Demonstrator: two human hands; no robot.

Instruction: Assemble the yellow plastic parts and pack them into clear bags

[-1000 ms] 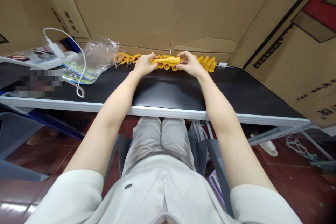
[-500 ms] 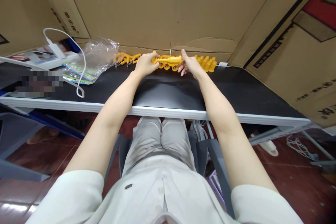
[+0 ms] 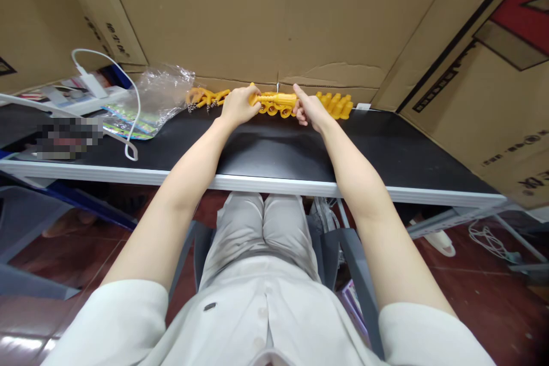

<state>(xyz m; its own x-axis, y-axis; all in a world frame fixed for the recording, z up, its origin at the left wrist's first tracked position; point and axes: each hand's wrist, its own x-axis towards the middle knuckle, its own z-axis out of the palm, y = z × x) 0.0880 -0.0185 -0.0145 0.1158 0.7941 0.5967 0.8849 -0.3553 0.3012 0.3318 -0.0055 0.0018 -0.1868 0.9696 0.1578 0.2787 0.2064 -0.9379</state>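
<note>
Right hand [image 3: 311,110] has curled its fingers inward at the yellow plastic piece [image 3: 283,99], grip indeterminate, while the left hand [image 3: 239,105] clamps its other end near the table's [image 3: 274,154] back edge; work appears unfinished, spiral-tipped parts [image 3: 209,95] and yellow sleeves [image 3: 345,107] remaining separate.

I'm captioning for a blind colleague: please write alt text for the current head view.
A seated person's left hand holds a yellow piece above a black tabletop, the right hand curled at the piece's other end. More yellow parts lie on either side before cardboard; a clear plastic bag lies left.
</note>
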